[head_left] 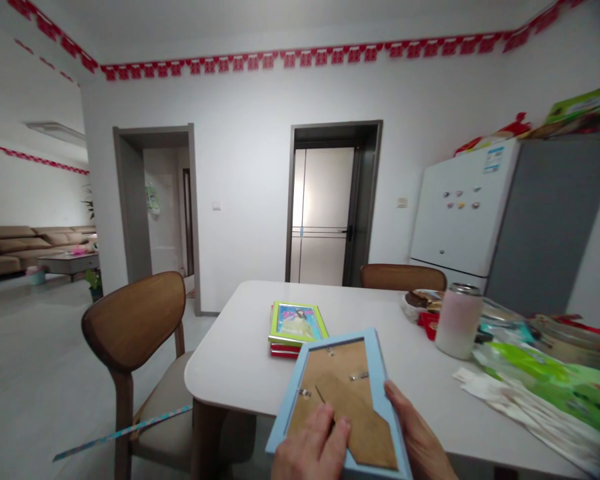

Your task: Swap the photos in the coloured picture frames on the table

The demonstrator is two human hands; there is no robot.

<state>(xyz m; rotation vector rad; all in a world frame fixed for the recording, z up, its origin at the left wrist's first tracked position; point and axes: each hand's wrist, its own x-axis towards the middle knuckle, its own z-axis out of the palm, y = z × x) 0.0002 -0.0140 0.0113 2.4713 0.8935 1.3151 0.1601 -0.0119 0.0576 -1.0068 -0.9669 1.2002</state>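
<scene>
A light blue picture frame (379, 373) is tilted up in front of me at the table's near edge, its brown backing board (343, 363) facing me. Small metal clips sit along the board's edges, and a thin dark slot shows near its middle. My right hand (416, 430) grips the frame's right edge, thumb on the rim. Bent fingers of my left hand (313, 443) press on the lower part of the backing, closed together near the slot. Just beyond lies a green picture frame (273, 323) with a figure in a pale dress, stacked on a red one (283, 351).
On the white table (230, 347) at right stand a pink-and-white tumbler (459, 323), a green plastic package (545, 377), white cloth gloves (510, 400) and bowls. Wooden chairs (140, 327) stand left and behind. A patterned strip (125, 432) crosses the left chair. A fridge (460, 207) is at right.
</scene>
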